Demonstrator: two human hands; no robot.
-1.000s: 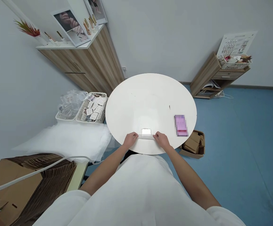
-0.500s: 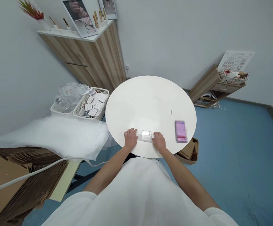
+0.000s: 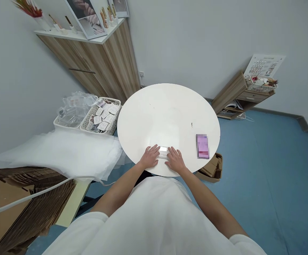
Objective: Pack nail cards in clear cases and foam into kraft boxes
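A small clear plastic case [image 3: 163,149] lies near the front edge of the white round table [image 3: 167,106], with a translucent wrapping sheet [image 3: 163,155] about it. My left hand [image 3: 150,156] rests on the left side of the wrapping, fingers stretched out and pointing forward. From the right, my right hand [image 3: 175,159] presses on the other side, its fingers spread. Both hands partly hide the sheet and the case's ends. What the case holds cannot be made out.
A blurred pink-purple rectangle [image 3: 202,146] lies at the table's right. To the left are a basket of small cards [image 3: 103,118], a basket of clear packaging [image 3: 75,111] and a stack of translucent sheets [image 3: 63,152]. A cardboard box [image 3: 212,170] stands below the table's right edge.
Both hands have moved inward from the sheet's outer ends to the sides of the case. The fingers now lie flatter over it, and less of the sheet and case shows.
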